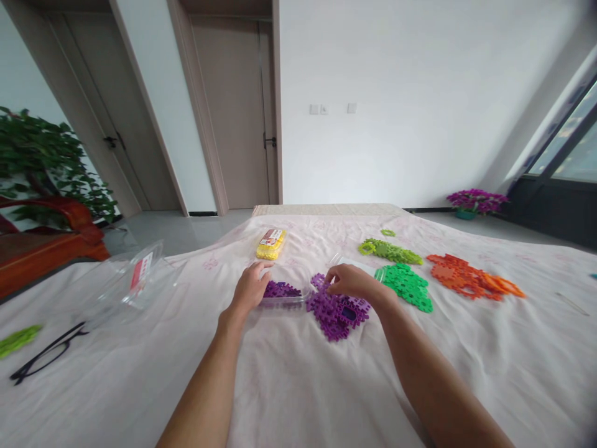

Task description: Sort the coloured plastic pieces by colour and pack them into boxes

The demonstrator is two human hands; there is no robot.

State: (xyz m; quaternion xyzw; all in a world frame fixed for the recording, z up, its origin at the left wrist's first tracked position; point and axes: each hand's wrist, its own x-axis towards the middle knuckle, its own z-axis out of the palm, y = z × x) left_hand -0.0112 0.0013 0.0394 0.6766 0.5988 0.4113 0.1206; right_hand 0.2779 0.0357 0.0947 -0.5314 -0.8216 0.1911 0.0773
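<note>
A white wall (396, 149) backs the pale cloth (280, 386); in my head view the left hand (252, 286) rests at a clear container (286, 300) of purple pieces (280, 289), probably steadying it. The right hand (349, 280) touches the loose purple pile (329, 314) beside it; whether either grips, I can't tell. Orange pieces (448, 275) lie apart, presumably against mixing.

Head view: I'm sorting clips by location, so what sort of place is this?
Probably a room in a home: there's a wooden chair, a leafy plant and a brown door with a handle.
</note>
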